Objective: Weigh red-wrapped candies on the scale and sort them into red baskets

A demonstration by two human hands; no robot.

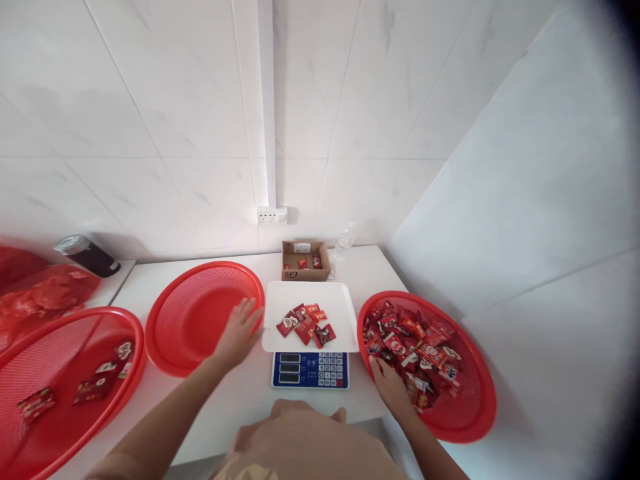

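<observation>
My left hand (239, 332) hovers over the right rim of a red plastic basket (200, 313), beside the scale's tray. Its fingers are spread and hold nothing. At the near left rim of another red basket (475, 400) is my right hand (391, 385), its fingers stretched toward the small wrapped snack packets (413, 350) heaped there. I see nothing held in it, though its fingertips are partly hidden. Between my hands stands a digital scale (310, 371) with a blue keypad. Several red packets (306, 325) lie on its white tray (280, 293).
A small cardboard box (293, 274) with a few red packets sits behind the scale. At the left, a big red basket (125, 413) holds several packets. Beyond it are a dark bottle (93, 257) and red plastic bags (45, 293). A wall socket (273, 215) is above the table.
</observation>
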